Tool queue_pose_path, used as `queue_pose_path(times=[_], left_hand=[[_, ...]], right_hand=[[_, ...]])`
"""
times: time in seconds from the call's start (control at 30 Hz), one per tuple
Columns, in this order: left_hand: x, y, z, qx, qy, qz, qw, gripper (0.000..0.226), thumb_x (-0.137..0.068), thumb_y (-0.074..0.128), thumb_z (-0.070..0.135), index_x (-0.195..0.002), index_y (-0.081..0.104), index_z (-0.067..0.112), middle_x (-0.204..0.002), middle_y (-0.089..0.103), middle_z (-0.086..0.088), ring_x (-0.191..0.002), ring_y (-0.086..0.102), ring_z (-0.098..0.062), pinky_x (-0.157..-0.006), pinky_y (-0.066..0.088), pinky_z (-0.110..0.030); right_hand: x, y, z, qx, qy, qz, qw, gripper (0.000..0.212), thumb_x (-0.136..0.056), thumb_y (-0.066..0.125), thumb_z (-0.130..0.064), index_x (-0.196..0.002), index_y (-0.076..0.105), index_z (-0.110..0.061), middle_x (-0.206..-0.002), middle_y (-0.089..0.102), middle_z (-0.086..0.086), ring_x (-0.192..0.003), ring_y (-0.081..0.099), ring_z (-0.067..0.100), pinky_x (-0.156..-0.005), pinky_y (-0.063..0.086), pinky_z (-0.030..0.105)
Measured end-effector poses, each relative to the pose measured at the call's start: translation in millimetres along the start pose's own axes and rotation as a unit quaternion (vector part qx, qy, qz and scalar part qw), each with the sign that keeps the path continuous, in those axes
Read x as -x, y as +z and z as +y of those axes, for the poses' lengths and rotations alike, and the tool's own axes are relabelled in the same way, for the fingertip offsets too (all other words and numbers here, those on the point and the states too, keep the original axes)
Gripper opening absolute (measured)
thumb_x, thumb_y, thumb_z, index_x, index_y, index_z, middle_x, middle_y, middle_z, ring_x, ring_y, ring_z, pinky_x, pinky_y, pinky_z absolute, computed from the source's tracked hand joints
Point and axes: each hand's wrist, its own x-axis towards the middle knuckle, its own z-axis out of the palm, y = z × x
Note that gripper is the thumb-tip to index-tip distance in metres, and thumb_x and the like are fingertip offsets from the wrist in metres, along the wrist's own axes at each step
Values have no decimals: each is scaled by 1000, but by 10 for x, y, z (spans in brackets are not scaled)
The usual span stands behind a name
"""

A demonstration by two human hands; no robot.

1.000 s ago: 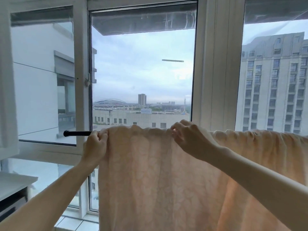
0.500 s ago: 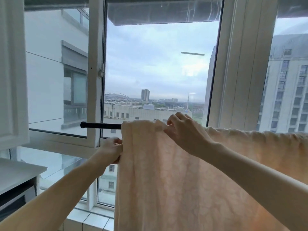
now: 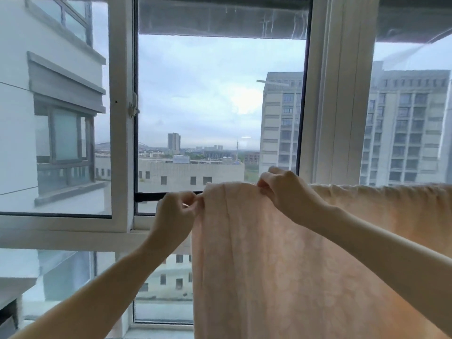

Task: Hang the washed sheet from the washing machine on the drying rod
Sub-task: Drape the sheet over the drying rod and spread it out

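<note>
Peach sheet [image 3: 281,260] draped over black rod [image 3: 149,196]; left hand [image 3: 175,211] grip pinches edge, right hand [image 3: 288,192] grip pinches top.

To your left, a short bare stretch of the black drying rod [image 3: 149,196] shows between the white window frame [image 3: 121,143] and the sheet [image 3: 269,253]; that is the only uncovered rod you can reach. Your left hand [image 3: 175,211] already fills much of that gap. Rightward, the sheet drapes the rod to the picture's edge and hangs as a curtain, blocking passage toward the glass. Below your left forearm the space is open.
</note>
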Motion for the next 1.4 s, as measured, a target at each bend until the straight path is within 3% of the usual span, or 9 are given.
queue_pose_path(times=[0.13, 0.3, 0.5, 0.67, 0.83, 0.93, 1.03, 1.2, 1.4], left_hand=[[-148, -140, 12, 48, -14, 34, 998, 28, -93, 55, 11, -69, 66, 6, -46, 51, 8, -37, 42, -4, -40, 34, -12], [-352, -359, -183, 98, -63, 91, 989, 24, -95, 54, 16, -76, 67, 10, -54, 53, -3, -50, 44, -17, -50, 35, -23], [-383, -425, -252, 111, -71, 90, 987, 20, -95, 55, 20, -89, 70, 8, -69, 65, -9, -63, 54, -27, -55, 43, -29], [-376, -356, -151, 92, -63, 79, 991, 20, -97, 51, 20, -90, 68, 13, -74, 66, -6, -63, 55, -18, -57, 43, -25], [-304, -330, -117, 70, -72, 48, 994, 22, -95, 54, 21, -78, 64, 10, -62, 57, -2, -54, 48, -13, -51, 37, -20], [-226, -355, -94, 56, -55, 37, 996, 9, -92, 57, 13, -88, 65, 14, -79, 65, 4, -71, 58, -4, -59, 40, -15], [-170, -355, -164, 17, -60, 3, 998, 8, -90, 60, 17, -96, 61, 11, -86, 63, 1, -79, 58, -9, -63, 42, -19], [-228, -444, -270, -89, -125, -99, 983, 15, -88, 60, 24, -84, 60, 9, -80, 64, -6, -78, 62, -22, -70, 52, -39], [-305, -474, 45, -38, -30, -6, 999, 21, -90, 62, 17, -70, 65, 12, -64, 64, -5, -63, 60, -22, -59, 47, -28]], right_hand=[[31, -81, 54, 61, 44, -6, 997, 15, -88, 60, 0, -96, 65, -12, -89, 59, 1, -74, 58, 11, -75, 52, 21], [183, -338, 686, 153, 194, -26, 969, 23, -83, 49, 12, -78, 54, -10, -78, 47, 2, -72, 52, 19, -66, 38, 26], [534, -557, 1235, 210, 316, -24, 925, 18, -84, 47, -2, -73, 55, -13, -80, 56, 5, -71, 54, 20, -66, 48, 34], [294, -542, 952, 142, 253, -39, 956, 10, -85, 65, -15, -95, 65, -14, -96, 67, 5, -86, 63, 23, -81, 54, 40], [30, -320, 305, 11, 116, -29, 993, 16, -92, 55, -14, -102, 66, -9, -101, 68, 5, -82, 65, 17, -80, 56, 33], [-20, -160, -3, -32, 24, -27, 999, 19, -95, 55, -24, -108, 65, -15, -104, 65, -2, -84, 64, 10, -80, 55, 26], [-16, -13, -136, -13, -28, -24, 999, 16, -97, 52, -23, -108, 62, -17, -103, 63, -2, -86, 61, 9, -78, 54, 24], [18, -1, 28, -16, -8, 8, 1000, 15, -90, 56, 0, -86, 58, -14, -86, 59, -2, -72, 56, 10, -69, 53, 26], [84, -191, 484, 16, 70, 17, 997, 21, -90, 50, 5, -78, 56, -12, -71, 54, -3, -62, 53, 12, -63, 52, 30]])
